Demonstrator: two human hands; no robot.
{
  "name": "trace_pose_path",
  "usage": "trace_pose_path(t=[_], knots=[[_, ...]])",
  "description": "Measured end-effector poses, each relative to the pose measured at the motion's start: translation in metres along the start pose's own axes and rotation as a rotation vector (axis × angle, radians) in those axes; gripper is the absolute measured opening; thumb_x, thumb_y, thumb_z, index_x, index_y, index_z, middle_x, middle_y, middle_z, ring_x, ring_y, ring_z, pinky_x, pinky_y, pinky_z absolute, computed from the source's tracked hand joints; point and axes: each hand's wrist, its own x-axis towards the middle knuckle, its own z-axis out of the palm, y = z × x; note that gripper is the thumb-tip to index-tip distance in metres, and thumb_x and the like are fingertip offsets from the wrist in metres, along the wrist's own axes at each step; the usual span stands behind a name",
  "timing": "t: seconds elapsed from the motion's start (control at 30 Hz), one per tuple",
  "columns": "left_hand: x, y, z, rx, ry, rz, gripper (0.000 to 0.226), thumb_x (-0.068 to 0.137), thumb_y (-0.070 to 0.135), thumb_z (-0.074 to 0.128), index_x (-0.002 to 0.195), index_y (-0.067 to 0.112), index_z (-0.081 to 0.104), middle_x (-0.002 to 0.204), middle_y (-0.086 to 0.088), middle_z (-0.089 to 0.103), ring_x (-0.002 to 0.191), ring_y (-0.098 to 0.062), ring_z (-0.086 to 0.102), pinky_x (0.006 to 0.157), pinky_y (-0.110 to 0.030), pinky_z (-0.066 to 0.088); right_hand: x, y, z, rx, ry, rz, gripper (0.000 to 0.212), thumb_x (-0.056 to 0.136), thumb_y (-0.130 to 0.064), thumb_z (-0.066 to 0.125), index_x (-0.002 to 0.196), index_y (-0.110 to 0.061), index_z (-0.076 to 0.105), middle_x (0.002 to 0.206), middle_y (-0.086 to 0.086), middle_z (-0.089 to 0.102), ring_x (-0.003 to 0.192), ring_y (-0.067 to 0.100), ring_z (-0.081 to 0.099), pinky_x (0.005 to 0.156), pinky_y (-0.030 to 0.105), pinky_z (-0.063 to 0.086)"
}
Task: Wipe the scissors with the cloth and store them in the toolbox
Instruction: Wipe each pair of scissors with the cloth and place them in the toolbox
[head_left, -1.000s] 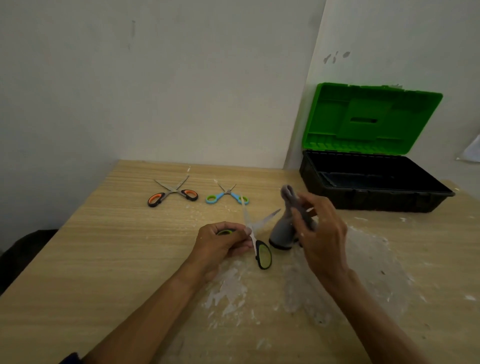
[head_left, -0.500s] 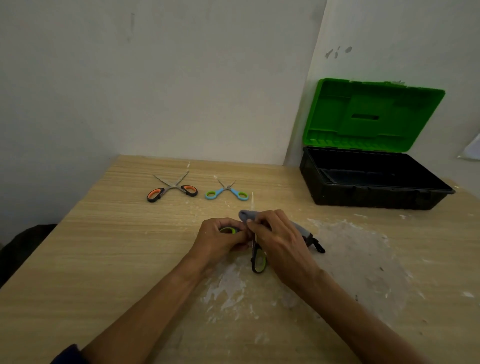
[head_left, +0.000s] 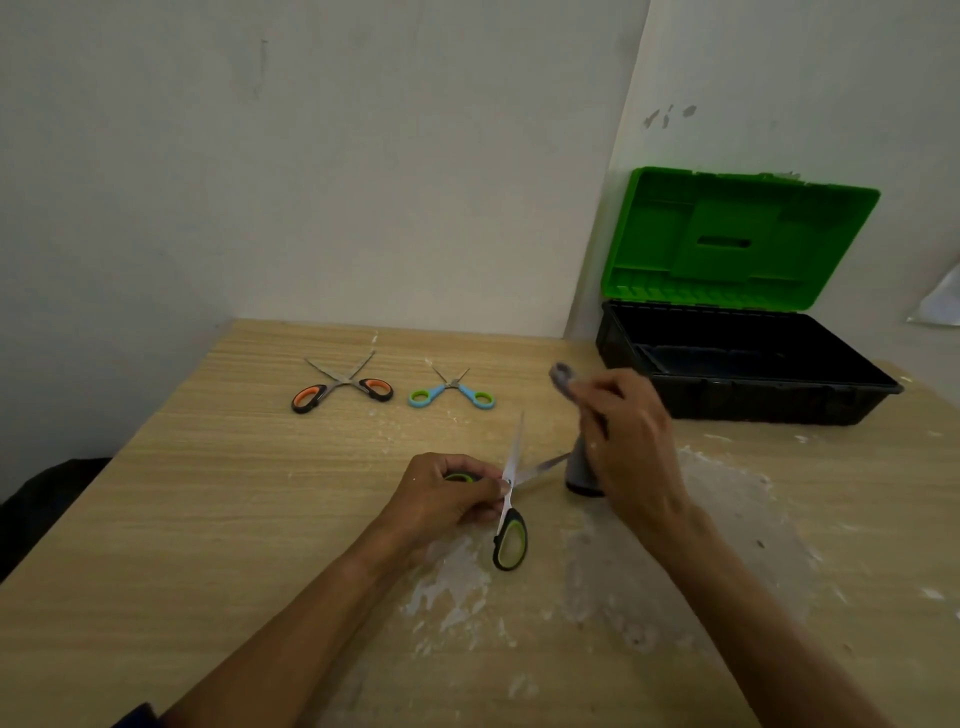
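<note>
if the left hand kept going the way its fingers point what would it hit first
Probably the grey cloth hanging from the right hand: the left hand, gripping the green-handled scissors, points right, and the cloth's lower end sits just past the open blades, though depth is unclear.

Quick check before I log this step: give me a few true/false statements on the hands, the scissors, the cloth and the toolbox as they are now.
1. The toolbox sits at the far right of the table. True.
2. Its lid is shut. False: the green lid stands open.
3. The left hand holds the green-handled scissors, blades spread. True.
4. The right hand grips the grey cloth. True.
5. The other two pairs are in the toolbox. False: the orange-handled scissors and blue-handled scissors lie on the table, blades open.
</note>
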Motion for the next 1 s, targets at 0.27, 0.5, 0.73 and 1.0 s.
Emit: trace_pose_path(t=[0.27, 0.5, 0.73, 1.0], knots=[[-0.002, 0.000, -0.001, 0.130, 0.029, 0.106, 0.007, 0.081, 0.006, 0.082, 0.077, 0.013, 0.081, 0.068, -0.010, 0.076, 0.060, -0.018, 0.073, 0.060, -0.026, 0.060, -0.049, -0.032, 0.024, -0.186, -0.270, -0.219, 0.046, 0.077, -0.014, 0.081, 0.120, -0.012, 0.067, 0.109, 0.010, 0.062, 0.093, 0.024, 0.060, 0.071, 0.033, 0.055], [-0.002, 0.000, -0.001, 0.156, 0.003, 0.135, 0.009, 0.078, 0.005, 0.085, 0.075, 0.013, 0.081, 0.065, -0.006, 0.075, 0.055, -0.015, 0.069, 0.057, -0.023, 0.056, -0.005, 0.006, 0.021, -0.072, -0.246, 0.034, 0.035, 0.090, -0.007, 0.064, 0.121, -0.022, 0.067, 0.102, -0.002, 0.061, 0.087, 0.004, 0.053, 0.076, 0.017, 0.043], [0.005, 0.001, 0.001, -0.061, 0.041, 0.114, 0.005, 0.079, 0.006, 0.083, 0.080, 0.011, 0.081, 0.077, -0.011, 0.077, 0.065, -0.017, 0.072, 0.063, -0.023, 0.059, 0.005, 0.067, -0.017, 0.753, -0.266, 0.595, 0.028, 0.094, -0.009, 0.061, 0.106, -0.031, 0.074, 0.105, -0.008, 0.074, 0.100, 0.001, 0.067, 0.077, 0.012, 0.053], [0.009, 0.009, 0.005, -0.504, 0.092, 0.150, 0.015, 0.075, 0.007, 0.080, 0.090, 0.006, 0.080, 0.088, -0.015, 0.079, 0.072, -0.018, 0.075, 0.064, -0.024, 0.060, -0.001, 0.063, -0.016, 1.323, -0.464, 0.918, 0.027, 0.094, -0.011, 0.057, 0.119, -0.010, 0.067, 0.116, 0.011, 0.070, 0.099, 0.022, 0.069, 0.077, 0.029, 0.059]])
